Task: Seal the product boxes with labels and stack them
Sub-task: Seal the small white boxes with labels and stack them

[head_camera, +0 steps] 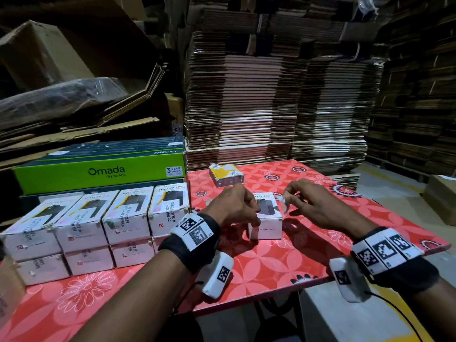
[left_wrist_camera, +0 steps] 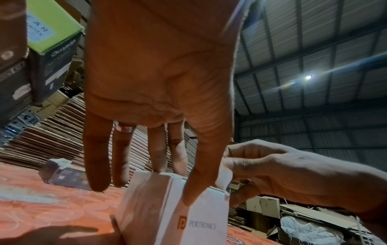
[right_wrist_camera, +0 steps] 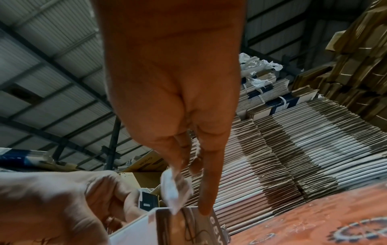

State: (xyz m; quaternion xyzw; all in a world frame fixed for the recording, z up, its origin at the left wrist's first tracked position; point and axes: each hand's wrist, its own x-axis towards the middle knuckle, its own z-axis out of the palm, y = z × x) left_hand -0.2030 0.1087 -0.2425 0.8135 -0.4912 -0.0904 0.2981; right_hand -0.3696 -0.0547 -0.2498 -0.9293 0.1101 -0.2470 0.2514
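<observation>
A white Portronics product box (head_camera: 266, 230) stands upright on the red flowered table (head_camera: 271, 265). My left hand (head_camera: 251, 213) holds its top, thumb on the near face (left_wrist_camera: 194, 190) and fingers behind. My right hand (head_camera: 290, 197) pinches a small white label (head_camera: 283, 203) just right of the box's top edge. In the right wrist view the label (right_wrist_camera: 175, 193) hangs from thumb and forefinger, its lower tip at the box (right_wrist_camera: 167, 227), while another finger touches the box top. A two-tier stack of sealed boxes (head_camera: 98, 223) stands at the left.
A green Omada carton (head_camera: 98, 170) lies behind the stack. A lone yellow-and-white box (head_camera: 225, 175) sits at the table's far side. Tall piles of flat cardboard (head_camera: 271, 95) rise behind the table. The table's right edge (head_camera: 407, 218) drops to the floor.
</observation>
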